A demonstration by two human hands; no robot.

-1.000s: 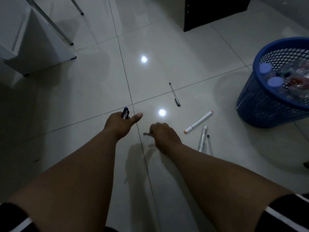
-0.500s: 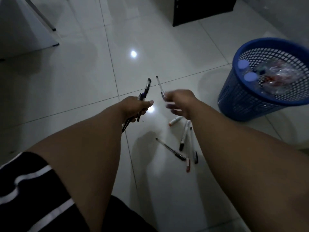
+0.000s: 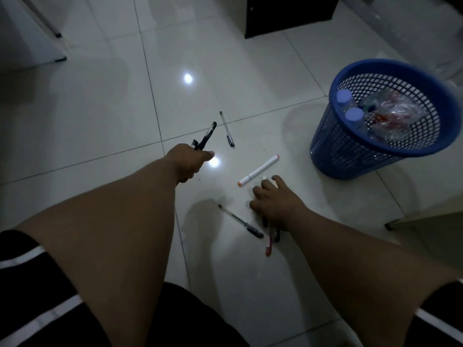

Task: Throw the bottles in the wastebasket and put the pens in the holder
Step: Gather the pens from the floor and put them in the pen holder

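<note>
Pens (image 3: 205, 138) in left hand (image 3: 188, 163); right hand (image 3: 274, 202) over floor pens (image 3: 269, 230).

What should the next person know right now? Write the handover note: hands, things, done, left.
Left hand: closed on a bundle of pens, raised over the floor.
Right hand: palm down on the floor over a few pens; a grip cannot be confirmed.
Loose on the tiles: a clear pen, a white marker, a black pen.
Done: bottles lie in the blue wastebasket; none show on the floor.
Left: gather the remaining pens and put them all in the holder, which is not in view.
</note>
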